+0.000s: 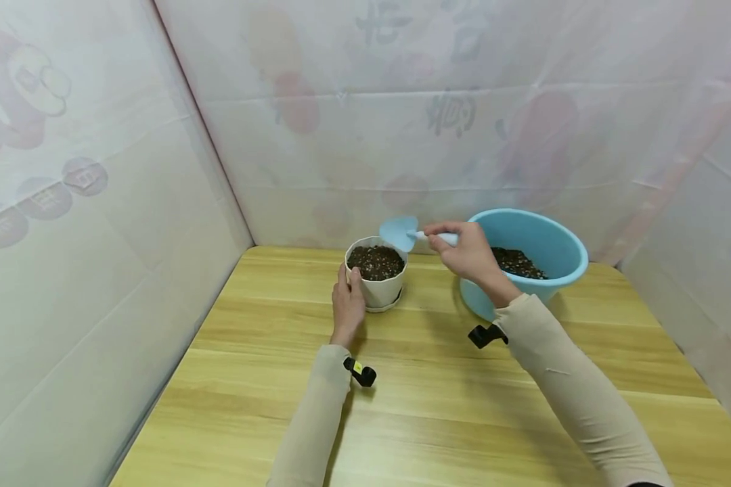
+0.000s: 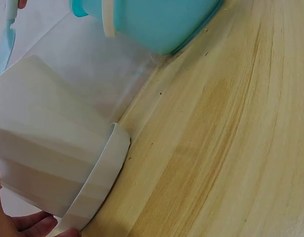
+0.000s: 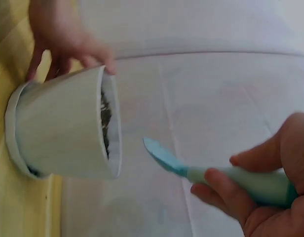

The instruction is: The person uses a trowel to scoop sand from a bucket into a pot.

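A white ribbed flower pot filled with dark soil stands on its saucer at the back of the wooden table. My left hand holds the pot's left side, thumb at the rim. The pot and the fingers by its saucer show in the left wrist view. My right hand grips the handle of a light blue trowel, whose blade hangs just above the pot's right rim. In the right wrist view the trowel is clear of the pot.
A blue basin holding some dark soil stands to the right of the pot, behind my right wrist; its wall shows in the left wrist view. White printed sheeting walls the table on the left, back and right.
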